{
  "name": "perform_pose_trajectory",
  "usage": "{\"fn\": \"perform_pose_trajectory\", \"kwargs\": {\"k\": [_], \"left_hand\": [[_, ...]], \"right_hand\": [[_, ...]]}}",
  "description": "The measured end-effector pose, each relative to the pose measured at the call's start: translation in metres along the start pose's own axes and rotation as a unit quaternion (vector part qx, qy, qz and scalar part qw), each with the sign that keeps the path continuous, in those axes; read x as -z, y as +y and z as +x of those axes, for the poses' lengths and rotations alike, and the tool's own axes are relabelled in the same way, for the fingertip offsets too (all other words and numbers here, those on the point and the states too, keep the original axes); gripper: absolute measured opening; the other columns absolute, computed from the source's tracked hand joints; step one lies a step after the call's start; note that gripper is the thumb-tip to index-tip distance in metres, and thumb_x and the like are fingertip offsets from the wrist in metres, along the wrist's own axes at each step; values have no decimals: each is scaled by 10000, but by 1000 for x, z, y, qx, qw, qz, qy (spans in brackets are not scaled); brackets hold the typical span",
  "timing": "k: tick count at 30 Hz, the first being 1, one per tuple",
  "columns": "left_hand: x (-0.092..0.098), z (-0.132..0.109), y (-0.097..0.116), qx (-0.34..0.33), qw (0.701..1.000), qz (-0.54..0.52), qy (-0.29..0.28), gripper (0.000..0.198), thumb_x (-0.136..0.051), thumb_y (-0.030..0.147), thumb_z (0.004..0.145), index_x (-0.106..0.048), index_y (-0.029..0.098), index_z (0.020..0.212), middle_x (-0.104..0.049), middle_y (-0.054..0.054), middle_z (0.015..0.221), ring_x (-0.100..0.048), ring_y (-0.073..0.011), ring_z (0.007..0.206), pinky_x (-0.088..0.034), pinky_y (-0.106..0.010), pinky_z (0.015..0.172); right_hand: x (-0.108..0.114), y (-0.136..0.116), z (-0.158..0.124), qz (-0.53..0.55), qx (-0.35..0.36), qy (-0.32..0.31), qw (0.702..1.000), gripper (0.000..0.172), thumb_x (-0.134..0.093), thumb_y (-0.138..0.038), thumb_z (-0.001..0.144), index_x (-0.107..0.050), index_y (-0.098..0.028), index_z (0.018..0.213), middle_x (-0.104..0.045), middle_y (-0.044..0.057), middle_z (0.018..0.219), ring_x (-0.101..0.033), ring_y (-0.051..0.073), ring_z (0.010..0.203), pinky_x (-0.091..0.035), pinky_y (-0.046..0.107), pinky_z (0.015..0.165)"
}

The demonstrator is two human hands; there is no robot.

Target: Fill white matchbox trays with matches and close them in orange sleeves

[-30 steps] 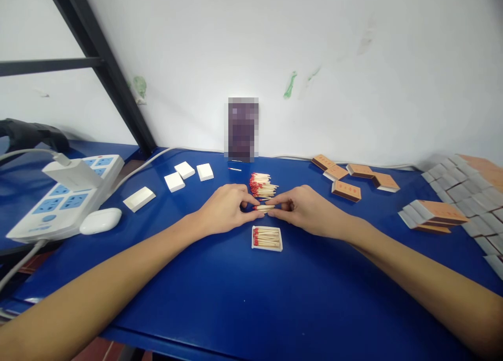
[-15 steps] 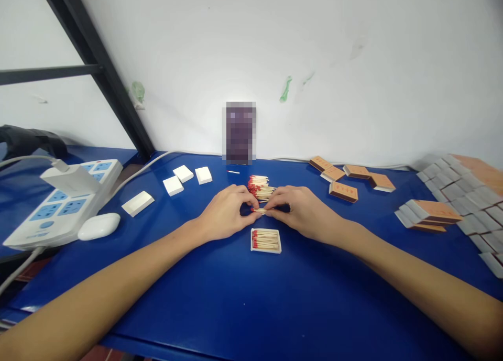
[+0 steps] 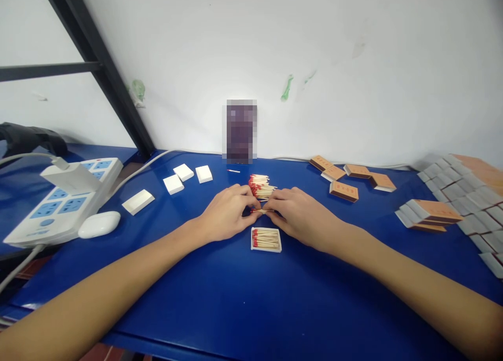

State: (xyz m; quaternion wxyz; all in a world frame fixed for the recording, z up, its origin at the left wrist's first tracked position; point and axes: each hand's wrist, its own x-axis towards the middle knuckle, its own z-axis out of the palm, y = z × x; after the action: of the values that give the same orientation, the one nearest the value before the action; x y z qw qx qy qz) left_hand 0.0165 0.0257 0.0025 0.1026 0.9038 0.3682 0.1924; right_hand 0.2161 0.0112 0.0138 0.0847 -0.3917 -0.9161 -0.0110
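Between my two hands a few matches [image 3: 259,211] lie crosswise, red heads to the left. My left hand [image 3: 230,212] pinches them near the heads with thumb and fingers. At the bare wooden ends, my right hand [image 3: 296,214] has its thumb and fingers closed on them. Just behind the fingertips is a loose pile of matches [image 3: 262,187] with red heads mostly to the left. Nearer to me sits a white matchbox tray [image 3: 266,250] holding several matches, their heads also to the left.
White matchbox trays [image 3: 173,184] lie at the left, near a power strip [image 3: 70,206] and a white earbud case [image 3: 99,224]. Orange matchbox sleeves [image 3: 343,190] lie back right; stacked matchboxes [image 3: 434,214] stand far right. A single match [image 3: 233,171] lies near a blurred upright panel [image 3: 241,133].
My right hand's fingers have curled in and shifted slightly left over the held matches. The left hand stays almost in place. The pile and tray look the same.
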Motion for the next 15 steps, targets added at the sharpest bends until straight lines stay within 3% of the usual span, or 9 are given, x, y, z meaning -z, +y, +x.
{"fn": "perform_pose_trajectory", "kwargs": {"k": [7,15], "left_hand": [[2,0,-4,-27,999,22,7,232,-562,369,910,-711,194,945,-625,-36,899,-538,-175,834,-432,-317,759],[7,2,-4,-67,993,95,-29,224,-491,307,948,-659,165,901,-621,-34,865,-522,-177,807,-408,-326,725]], "right_hand": [[-1,2,0,10,11,16,1000,190,-515,-154,905,-704,-155,890,-688,62,855,-632,189,820,-379,333,725],[-4,2,0,46,-7,26,999,184,-514,-149,899,-680,-155,819,-675,66,837,-610,181,787,-437,313,705]]}}
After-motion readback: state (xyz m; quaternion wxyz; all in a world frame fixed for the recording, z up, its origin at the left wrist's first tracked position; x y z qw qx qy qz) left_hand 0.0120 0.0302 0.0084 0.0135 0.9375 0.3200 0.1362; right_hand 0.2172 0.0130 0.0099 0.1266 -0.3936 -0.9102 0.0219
